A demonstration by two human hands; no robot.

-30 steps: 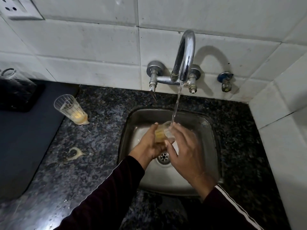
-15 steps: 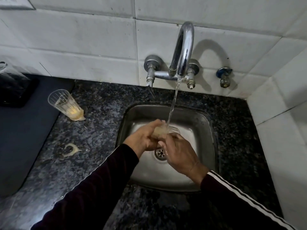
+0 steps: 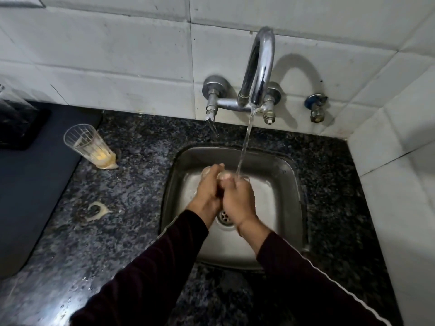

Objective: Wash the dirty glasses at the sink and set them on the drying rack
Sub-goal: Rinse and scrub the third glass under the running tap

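Nearest the camera, two dark sleeves (image 3: 150, 262) come in from 6 o'clock, the right one edged with a white stripe, and meet over the steel sink (image 3: 286, 227). The left hand (image 3: 208, 189) and the right hand (image 3: 239, 196) are pressed together above the drain (image 3: 224, 216), both curled around a clear glass (image 3: 243, 178) that is almost wholly hidden between them; only its rim shows at the 1 o'clock side of the right hand. The left-hand fingers (image 3: 215, 169) wrap over the top of it.

A thin stream of water (image 3: 244, 147) falls onto the glass rim at the right hand.

On the speckled granite counter (image 3: 131, 222), at 9 o'clock from the hands, lies a pale ring-shaped smear (image 3: 97, 210). Farther off, at 10 o'clock, a second ribbed glass (image 3: 88, 145) stands upright with yellowish residue at its bottom and a small puddle of the same around its base. It sits just beside the edge of a dark mat (image 3: 28, 196) that runs along the left side.

Beyond the sink, at 12 o'clock, a chrome wall tap (image 3: 259, 67) arches out from the white tiles (image 3: 117, 55), with a small blue-handled valve (image 3: 315, 108) at 1 o'clock. A transparent container (image 3: 14, 114) sits at the far left edge, too cut off to identify.
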